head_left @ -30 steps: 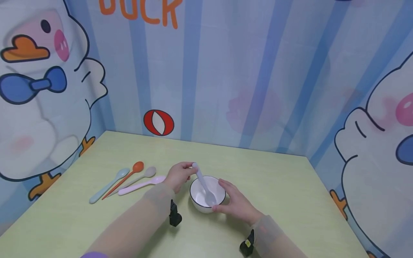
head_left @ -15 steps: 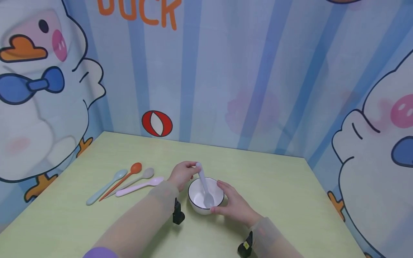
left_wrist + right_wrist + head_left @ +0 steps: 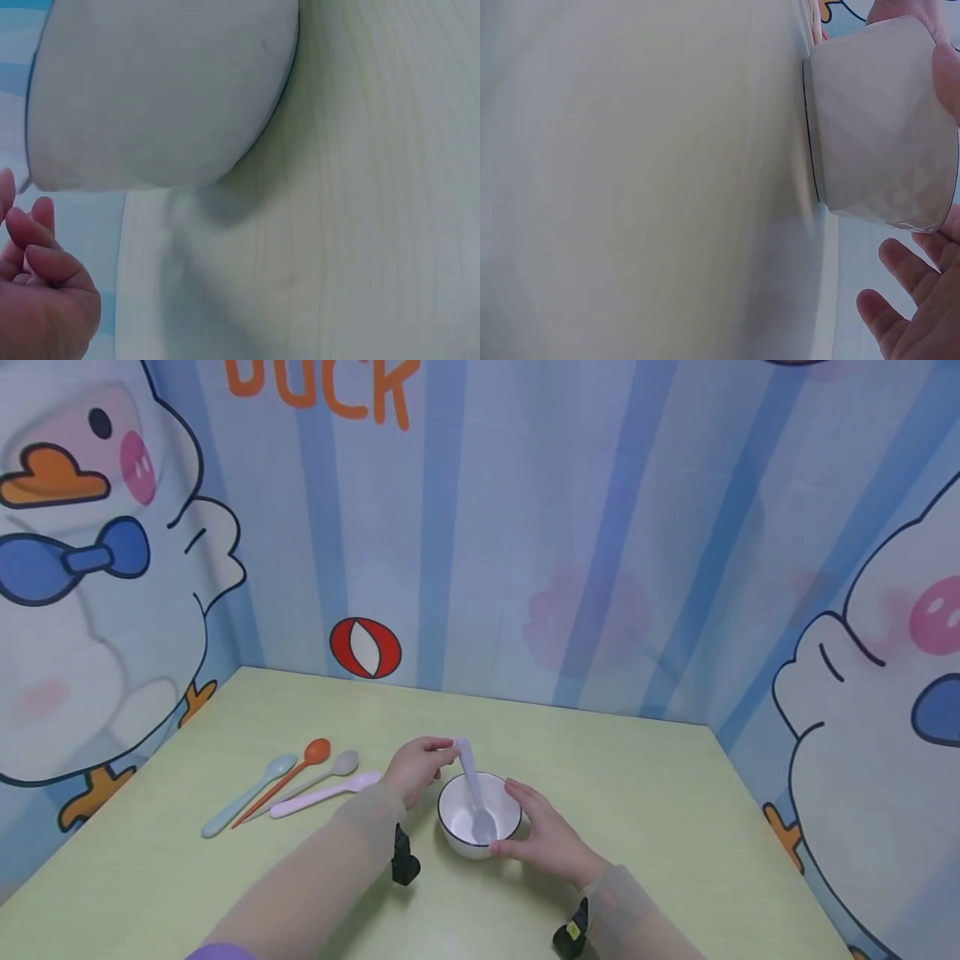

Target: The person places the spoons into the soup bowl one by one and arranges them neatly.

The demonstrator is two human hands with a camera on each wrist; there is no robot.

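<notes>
A white bowl [image 3: 459, 844] with a dark rim stands on the table. Inside it a pale lavender spoon [image 3: 471, 772] leans, its handle sticking up over the far rim. My left hand [image 3: 414, 770] is at the bowl's far left, fingertips right beside the top of the spoon handle; contact is hard to tell. In the left wrist view, that hand's fingers [image 3: 56, 266] are loosely bent near the bowl [image 3: 161, 97]. My right hand [image 3: 553, 839] holds the bowl's right side, thumb at the near rim and fingers at the far side. The right wrist view shows the bowl [image 3: 885, 127] between them.
Left of the bowl lie several spoons: a light blue one [image 3: 247, 796], an orange one [image 3: 317, 750], a grey one [image 3: 345, 763] and a pink-lilac one [image 3: 322, 795]. The pale yellow table [image 3: 637, 793] ends at a blue striped duck-print curtain [image 3: 495, 527].
My left hand first shifted right with the spoon handle, then drew slightly back left while the handle stayed leaning at the rim. The right hand keeps its hold on the bowl.
</notes>
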